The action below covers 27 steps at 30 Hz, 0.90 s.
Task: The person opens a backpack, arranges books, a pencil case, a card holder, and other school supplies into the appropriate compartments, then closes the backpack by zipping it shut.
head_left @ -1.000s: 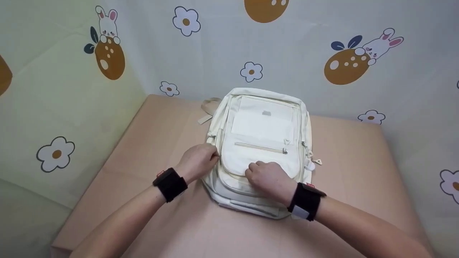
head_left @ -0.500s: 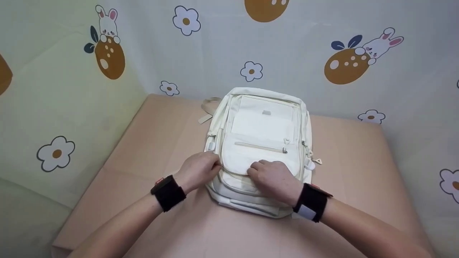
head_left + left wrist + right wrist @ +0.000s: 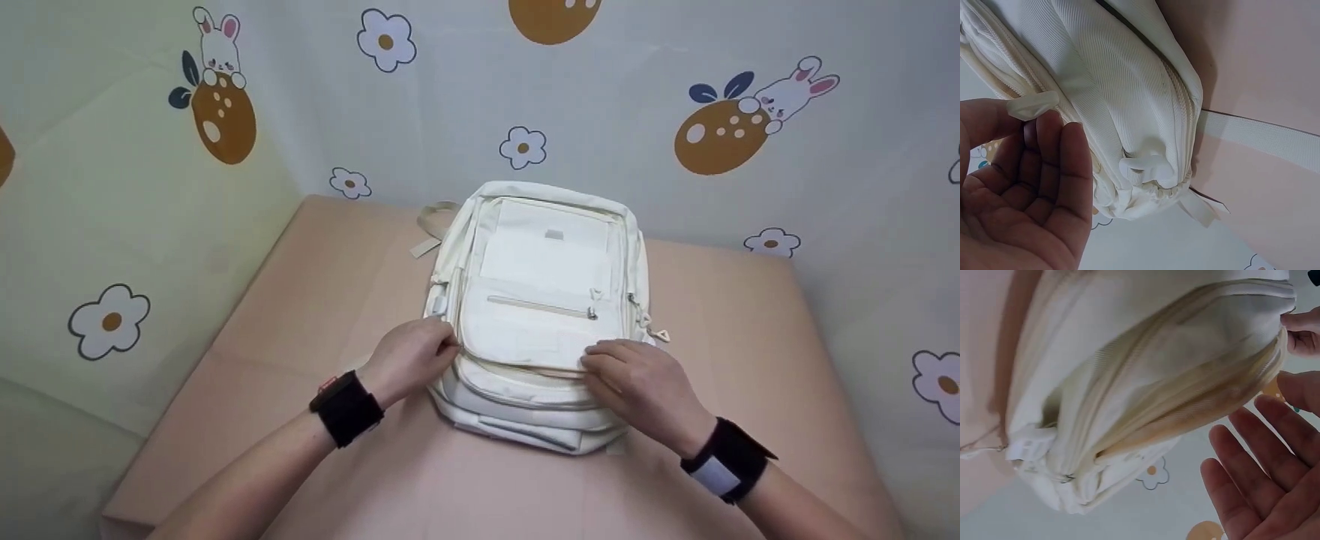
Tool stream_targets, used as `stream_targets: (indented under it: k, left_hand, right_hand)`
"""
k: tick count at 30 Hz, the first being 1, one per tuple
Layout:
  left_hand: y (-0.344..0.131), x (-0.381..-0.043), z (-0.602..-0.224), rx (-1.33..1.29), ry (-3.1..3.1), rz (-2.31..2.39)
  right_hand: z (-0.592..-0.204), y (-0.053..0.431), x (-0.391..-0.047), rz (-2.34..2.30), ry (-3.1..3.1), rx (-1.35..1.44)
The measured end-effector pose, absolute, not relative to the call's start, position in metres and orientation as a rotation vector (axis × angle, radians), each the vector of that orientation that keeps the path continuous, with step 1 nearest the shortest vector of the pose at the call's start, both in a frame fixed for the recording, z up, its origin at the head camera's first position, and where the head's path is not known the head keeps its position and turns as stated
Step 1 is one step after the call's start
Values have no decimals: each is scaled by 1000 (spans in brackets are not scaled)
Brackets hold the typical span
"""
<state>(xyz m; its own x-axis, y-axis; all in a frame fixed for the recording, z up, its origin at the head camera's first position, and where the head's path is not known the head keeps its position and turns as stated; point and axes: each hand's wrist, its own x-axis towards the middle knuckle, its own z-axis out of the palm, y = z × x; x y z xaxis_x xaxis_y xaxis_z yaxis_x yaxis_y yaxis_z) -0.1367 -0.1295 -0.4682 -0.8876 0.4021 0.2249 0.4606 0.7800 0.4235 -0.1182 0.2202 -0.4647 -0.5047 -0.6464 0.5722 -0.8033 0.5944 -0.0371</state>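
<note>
A cream backpack (image 3: 540, 262) lies on its back, front side up, in the head view. At the left side of its front pocket my left hand (image 3: 412, 356) pinches a pale, translucent zipper pull (image 3: 1033, 106) between thumb and forefinger. In the left wrist view its other fingers curl loosely below the pull. My right hand (image 3: 649, 386) is at the lower right of the front pocket, thumb and forefinger pinching the pocket's edge (image 3: 1241, 391). Its other fingers spread away from the fabric in the right wrist view. The pocket opening gapes along its zipper teeth between the hands.
The backpack lies on a table with a pinkish-beige cover (image 3: 300, 285). A beige strap (image 3: 435, 217) sticks out at its upper left. A small triangular zipper pull (image 3: 660, 335) hangs at its right side. Patterned cloth walls (image 3: 615, 90) stand behind and at the left.
My right hand has moved right along the pocket's lower edge, uncovering the gap at its middle. My left hand has slid slightly down the left side with the zipper pull.
</note>
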Motion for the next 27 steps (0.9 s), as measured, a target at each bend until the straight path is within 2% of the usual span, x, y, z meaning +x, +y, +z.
stream_targets:
  k: [9,27]
  left_hand:
    - [-130,-135,-470,-675,-2877,-747]
    - [-116,-119,-459,-771,-2851,-685]
  right_hand:
    - [-482,220,-119,468,-2325,1108]
    - [-487,218,-120,323,-2211,1179]
